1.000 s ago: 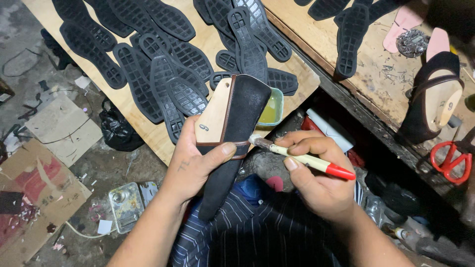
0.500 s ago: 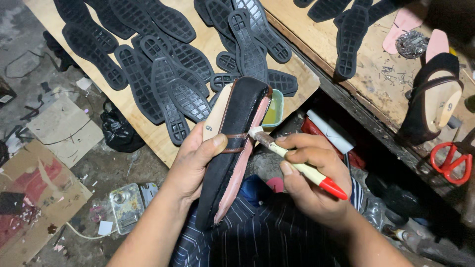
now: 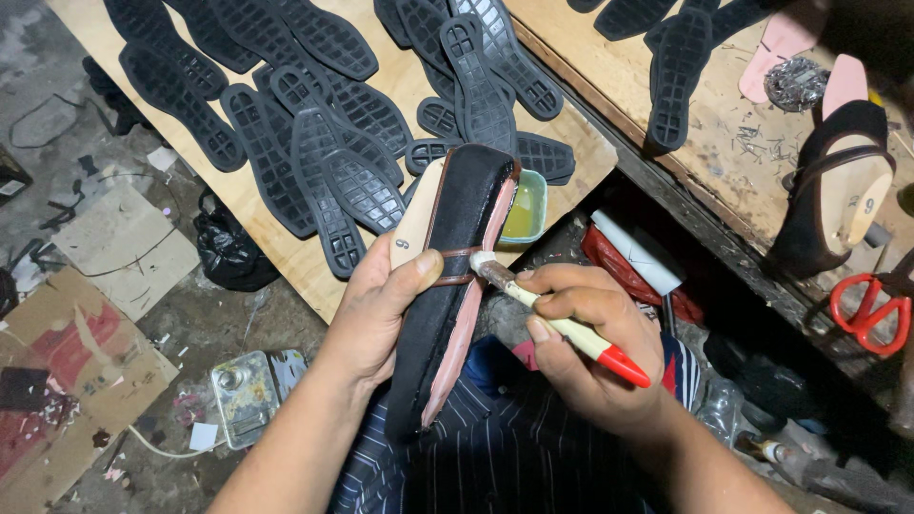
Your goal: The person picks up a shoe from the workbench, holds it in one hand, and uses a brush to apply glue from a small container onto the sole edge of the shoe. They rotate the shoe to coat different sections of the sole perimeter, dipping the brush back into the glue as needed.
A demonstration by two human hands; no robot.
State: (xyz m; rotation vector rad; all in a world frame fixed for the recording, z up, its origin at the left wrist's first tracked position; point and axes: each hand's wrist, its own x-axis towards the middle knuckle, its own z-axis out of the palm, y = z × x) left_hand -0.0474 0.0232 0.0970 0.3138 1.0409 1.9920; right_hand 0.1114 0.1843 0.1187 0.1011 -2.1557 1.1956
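- Left hand [image 3: 381, 309] wrapped around a black shoe insole [image 3: 452, 276], thumb pressed across its middle; insole held upright over the lap, pink edge facing right.
- Right hand [image 3: 581, 347] pinched tight on a small glue brush [image 3: 562, 324] with cream handle and red end; bristle tip touching the insole's pink edge.
- Green glue cup [image 3: 526, 207] just behind the insole, at the edge of the wooden counter [image 3: 286, 247].
- Black rubber outsoles [image 3: 333, 124] spread over the counter.
- Red scissors [image 3: 871, 309] far right.
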